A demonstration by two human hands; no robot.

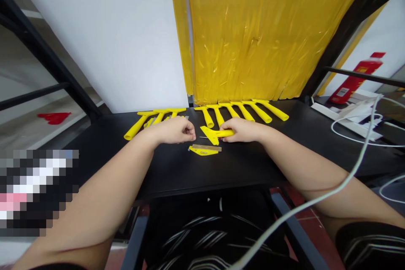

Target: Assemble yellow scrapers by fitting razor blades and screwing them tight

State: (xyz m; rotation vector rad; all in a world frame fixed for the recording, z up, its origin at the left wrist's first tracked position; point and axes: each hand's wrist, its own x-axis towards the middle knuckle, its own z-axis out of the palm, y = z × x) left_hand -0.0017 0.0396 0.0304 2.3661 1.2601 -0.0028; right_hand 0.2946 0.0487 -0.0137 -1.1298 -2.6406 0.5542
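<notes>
Beyond the left edge of the black worktop [177, 168], on a pale shelf, I can see a flat red piece [54, 118] with a stubby projection. At the far edge, left of the middle, three yellow T-shaped handles with tubular grips [158, 117] lie side by side, some silvery parts among them. I have the left hand [180, 130] just in front of these, partly hiding them, its fingers curled inward; from my end I cannot tell whether they pinch anything small. Right of it and closer to the near edge, a flat yellow plate with a brownish strip [205, 150] along its far side lies on the worktop. Just past that, a single yellow handle with a flat, flared head [209, 135] lies sideways near the worktop's middle, head to the left, and I have the right hand [243, 129] clamped on its grip. A thin dark shaft [204, 137] shows just beside that head. Behind, six matching yellow handles [261, 112] line the far edge, grips pointing toward me. Toward the far right corner, a tilted red plastic bottle [356, 78] stands among white flat pieces [363, 128], a loose white cable [335, 128] curling beside them.
</notes>
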